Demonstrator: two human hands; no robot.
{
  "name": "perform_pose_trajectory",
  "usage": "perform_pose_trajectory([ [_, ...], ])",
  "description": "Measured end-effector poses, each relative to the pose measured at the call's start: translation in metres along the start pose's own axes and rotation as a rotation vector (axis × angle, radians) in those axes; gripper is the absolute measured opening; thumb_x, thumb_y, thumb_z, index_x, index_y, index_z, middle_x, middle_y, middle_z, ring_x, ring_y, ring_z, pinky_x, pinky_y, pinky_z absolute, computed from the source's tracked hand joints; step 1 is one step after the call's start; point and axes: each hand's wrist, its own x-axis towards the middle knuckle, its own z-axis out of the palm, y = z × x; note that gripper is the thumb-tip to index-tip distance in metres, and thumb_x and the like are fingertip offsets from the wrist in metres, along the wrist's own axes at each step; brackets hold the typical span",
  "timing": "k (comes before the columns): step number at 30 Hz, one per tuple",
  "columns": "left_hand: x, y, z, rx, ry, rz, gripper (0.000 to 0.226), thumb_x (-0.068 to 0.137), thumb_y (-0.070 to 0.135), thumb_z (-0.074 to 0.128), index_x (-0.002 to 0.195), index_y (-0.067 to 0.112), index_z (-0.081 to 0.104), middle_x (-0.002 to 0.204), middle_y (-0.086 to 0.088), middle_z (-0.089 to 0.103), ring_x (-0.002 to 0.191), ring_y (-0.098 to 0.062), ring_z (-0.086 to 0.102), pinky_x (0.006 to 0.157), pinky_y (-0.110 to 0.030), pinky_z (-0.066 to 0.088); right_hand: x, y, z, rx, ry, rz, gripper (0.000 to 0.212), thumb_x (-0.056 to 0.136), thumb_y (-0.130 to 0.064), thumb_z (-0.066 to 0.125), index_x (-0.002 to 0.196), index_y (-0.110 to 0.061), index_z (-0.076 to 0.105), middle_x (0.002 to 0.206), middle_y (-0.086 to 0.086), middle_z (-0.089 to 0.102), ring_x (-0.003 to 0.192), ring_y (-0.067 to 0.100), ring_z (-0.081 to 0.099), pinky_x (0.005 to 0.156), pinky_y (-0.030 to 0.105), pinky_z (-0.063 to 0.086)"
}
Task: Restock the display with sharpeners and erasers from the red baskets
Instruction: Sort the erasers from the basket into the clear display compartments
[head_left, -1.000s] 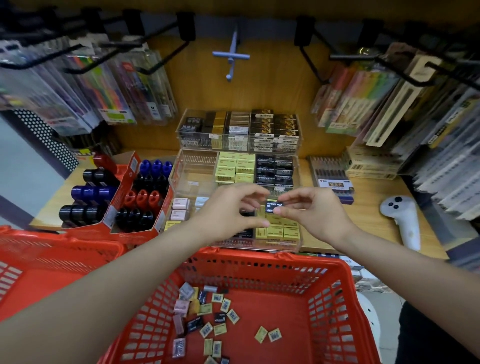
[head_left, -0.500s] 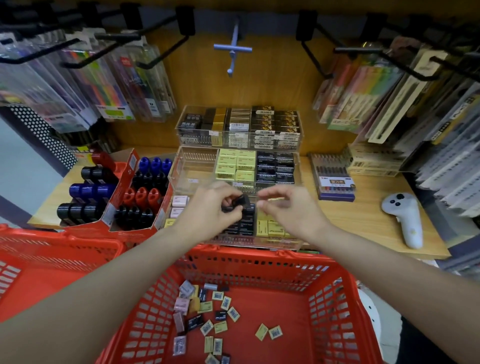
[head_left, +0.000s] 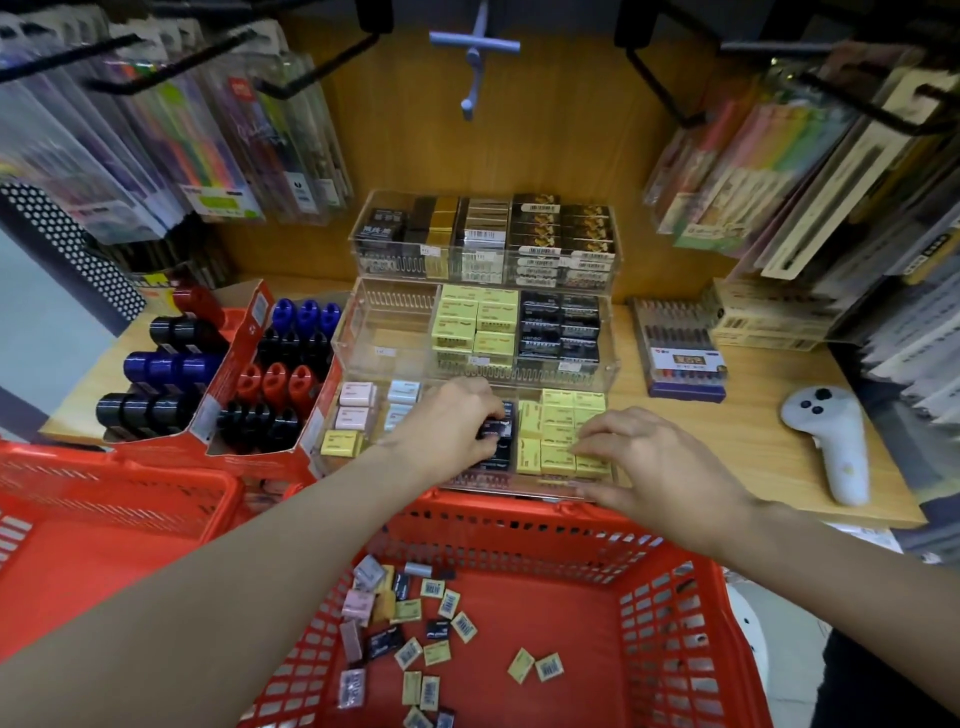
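A clear tiered acrylic display (head_left: 608, 371) on the wooden shelf holds rows of erasers. My left hand (head_left: 447, 426) reaches into the front tier and pinches a black eraser (head_left: 496, 430) among the black ones there. My right hand (head_left: 649, 465) rests with spread fingers on the yellow erasers (head_left: 558, 415) and the display's front edge. Below my arms, a red basket (head_left: 670, 623) contains several loose erasers (head_left: 415, 634) in yellow, black and pink. Cardboard trays to the left hold sharpeners (head_left: 275, 384) in black, red and blue.
A second red basket (head_left: 104, 525) sits at the lower left. A white controller (head_left: 831, 441) and a box of pens (head_left: 680, 348) lie on the shelf (head_left: 753, 457) to the right. Packaged pens hang from hooks on both sides above.
Both hands came down from in front of the display onto its front tier. The left hand lowered the black eraser into the black row; the right hand spread onto the yellow erasers.
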Motion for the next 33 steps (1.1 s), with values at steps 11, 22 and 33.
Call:
perform_pose_trajectory([
  [11, 0.000, 0.013, 0.000, 0.231, -0.031, -0.038, 0.023, 0.097, 0.024, 0.059, 0.108, 0.008, 0.072, 0.109, -0.005, 0.058, 0.110, -0.024, 0.047, 0.089, -0.032, 0.046, -0.005, -0.003, 0.002, -0.044, 0.024, -0.012, 0.044, 0.092, -0.047, 0.061, 0.131, -0.027, 0.060, 0.135, -0.010, 0.055, 0.125, 0.011, 0.047, 0.105, 0.026, 0.036],
  [22, -0.138, 0.039, 0.007, -0.031, 0.089, 0.223, 0.018, 0.095, 0.015, 0.054, 0.104, 0.012, 0.069, 0.096, -0.001, 0.067, 0.092, -0.021, 0.060, 0.079, -0.036, 0.053, -0.066, -0.052, 0.024, 0.221, -0.130, -0.006, 0.018, 0.085, -0.012, 0.065, 0.101, -0.017, 0.073, 0.092, -0.003, 0.068, 0.082, 0.007, 0.060, 0.081, 0.024, 0.048],
  [33, -0.243, -0.017, 0.172, -0.357, -0.720, -0.645, 0.056, 0.093, 0.022, 0.061, 0.144, 0.013, 0.041, 0.146, -0.017, 0.047, 0.129, -0.033, 0.049, 0.104, -0.032, 0.036, -0.101, -0.064, 0.230, 0.385, -0.580, 0.637, 0.091, 0.078, -0.034, 0.079, 0.151, -0.025, 0.025, 0.149, 0.017, 0.032, 0.139, 0.029, 0.034, 0.112, 0.027, 0.031],
])
